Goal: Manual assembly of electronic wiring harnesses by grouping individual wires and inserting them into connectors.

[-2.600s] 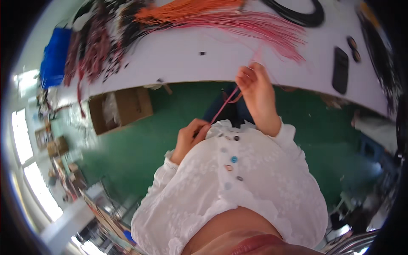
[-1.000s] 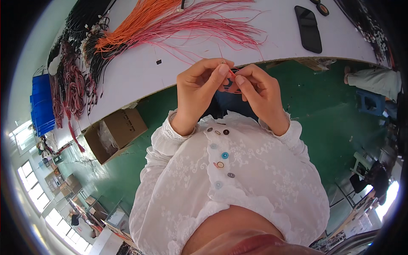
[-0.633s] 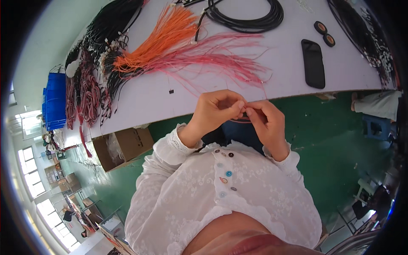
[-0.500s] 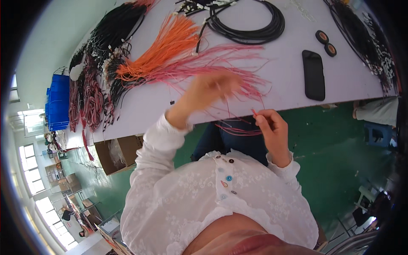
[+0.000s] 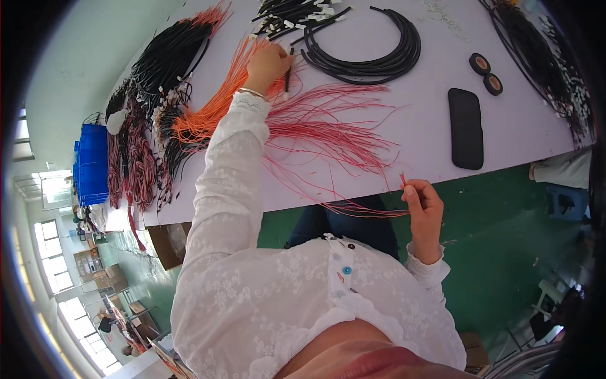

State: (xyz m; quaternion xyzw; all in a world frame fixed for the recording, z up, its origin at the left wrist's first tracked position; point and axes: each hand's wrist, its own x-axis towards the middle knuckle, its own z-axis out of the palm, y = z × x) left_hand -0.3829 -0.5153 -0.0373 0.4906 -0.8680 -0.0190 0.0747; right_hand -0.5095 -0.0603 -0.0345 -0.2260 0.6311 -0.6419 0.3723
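My left hand reaches far over the orange wires, fingers curled together at the upper part of a short black cable with a white end. What lies inside those fingers is hidden. Near the table's front edge, my right hand pinches a few thin red wires, whose tips stick up above the thumb and forefinger. These wires sag across the table edge from a fanned bundle of pinkish-red wires lying to the left.
Coiled thick black cables lie at the back, beside black pieces with white connectors. A black phone and two tape rolls are on the right. Black wire bundles cover the table's left; blue bins stand beyond it.
My left hand has swept away from me and left, from above the red wires to the black cable. My right hand has shifted slightly right and nearer me, still pinching red wires.
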